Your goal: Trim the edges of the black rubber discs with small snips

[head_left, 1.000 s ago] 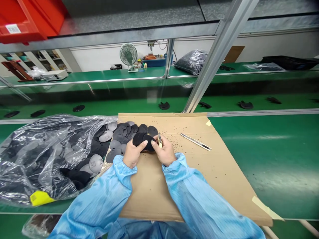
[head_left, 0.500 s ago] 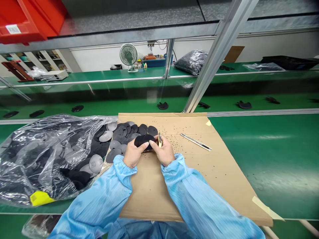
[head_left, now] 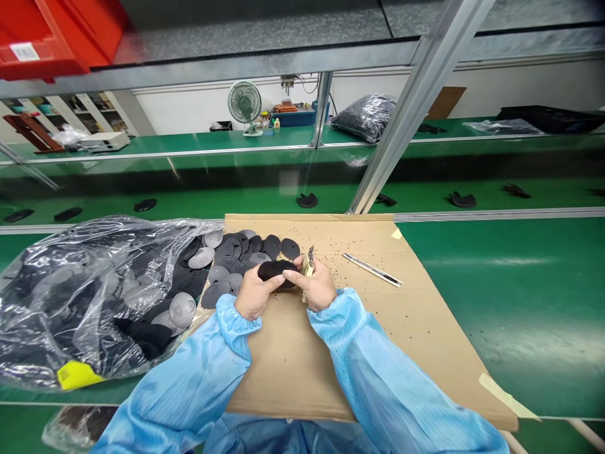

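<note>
My left hand (head_left: 253, 292) is closed around a small stack of black oval discs (head_left: 276, 270), fingers behind and thumb in front. My right hand (head_left: 317, 285) has its thumb pressed on the same stack at its right end. A pair of nippers (head_left: 308, 263) with pale yellow handles is tucked in the right hand, metal jaws pointing up. Left of and behind the hands, loose dark discs (head_left: 216, 295) lie overlapping on the cardboard sheet (head_left: 293, 372). The fingers behind the stack are mostly hidden.
A clear plastic bag (head_left: 85, 284) full of discs lies at left. A slim cutter knife (head_left: 372, 270) and black crumbs lie on the cardboard. Dark curved parts (head_left: 307, 200) sit on the green belt behind. A slanted metal post (head_left: 401, 120) rises at right; a red bin (head_left: 61, 38) is overhead.
The nippers have tilted to the right in my right hand, showing more of their jaws and handles. The held stack has shifted slightly right and turned a little.
</note>
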Motion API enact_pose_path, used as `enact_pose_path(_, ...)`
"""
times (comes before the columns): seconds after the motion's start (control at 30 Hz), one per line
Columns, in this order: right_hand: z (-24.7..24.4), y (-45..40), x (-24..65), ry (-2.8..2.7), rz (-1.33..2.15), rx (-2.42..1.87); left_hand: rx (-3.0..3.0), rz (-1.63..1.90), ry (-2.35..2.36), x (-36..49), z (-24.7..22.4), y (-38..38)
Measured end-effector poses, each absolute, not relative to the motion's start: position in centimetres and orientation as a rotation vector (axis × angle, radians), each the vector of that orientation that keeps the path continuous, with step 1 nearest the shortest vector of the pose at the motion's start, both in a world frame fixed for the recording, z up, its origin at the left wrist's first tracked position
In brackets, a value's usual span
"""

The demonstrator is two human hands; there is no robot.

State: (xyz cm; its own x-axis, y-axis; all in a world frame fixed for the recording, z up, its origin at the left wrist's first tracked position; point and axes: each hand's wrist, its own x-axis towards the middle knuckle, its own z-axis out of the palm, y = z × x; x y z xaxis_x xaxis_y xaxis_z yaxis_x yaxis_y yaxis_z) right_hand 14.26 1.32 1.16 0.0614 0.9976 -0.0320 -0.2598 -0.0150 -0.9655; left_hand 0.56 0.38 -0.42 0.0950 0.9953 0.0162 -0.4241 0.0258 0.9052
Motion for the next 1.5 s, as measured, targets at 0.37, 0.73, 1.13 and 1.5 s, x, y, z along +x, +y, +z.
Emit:
enact_pose_path(0.37, 0.7, 0.4, 14.4, -1.473, 0.960, -1.021, 0.443, 1.100, 0.794, -0.9, 1.0, 1.2)
enact_pose_path(0.73, 1.9, -0.4, 14.3, -1.604, 0.658, -0.968, 0.432, 0.952, 0.687, -0.9, 0.9, 0.8)
enact_pose_path(1.13, -0.5, 3.0, 16.5, -1.079, 0.529, -1.172, 0.610, 1.257, 1.016, -0.1, 2.0, 2.1)
enact_pose_path(1.5, -2.2, 5.8, 17.8, -0.871, 0.452, -1.272, 1.919, 1.025, 2.313, -6.5, 7.2, 18.3)
